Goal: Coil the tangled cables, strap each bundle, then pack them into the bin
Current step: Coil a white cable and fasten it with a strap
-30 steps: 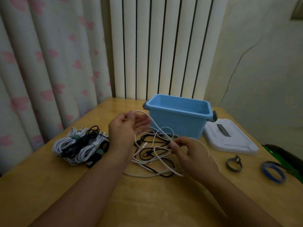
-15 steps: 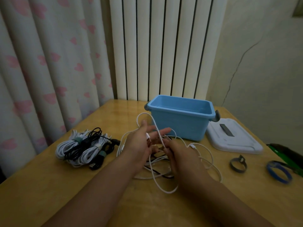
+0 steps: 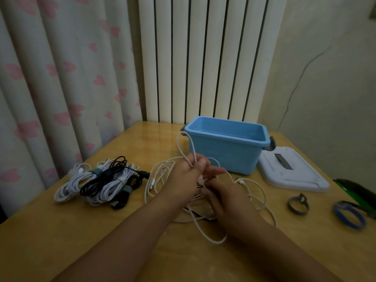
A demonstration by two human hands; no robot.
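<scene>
Head view: left hand (image 3: 184,176) pinching loops of white cable (image 3: 254,192) above the table (image 3: 61,241); right hand (image 3: 227,198) curled over the tangle near centre, grip unclear. Strapped bundles (image 3: 97,184) at left, blue bin (image 3: 225,145) far, loose straps (image 3: 298,204) at right. Likely mid-coiling; next calls for drawing the slack into even loops, then strapping.

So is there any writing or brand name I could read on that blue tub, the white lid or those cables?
None can be read. The blue bin shows no text. The white lid bears only a dark rectangular patch, with no legible words. The cables show none.
</scene>
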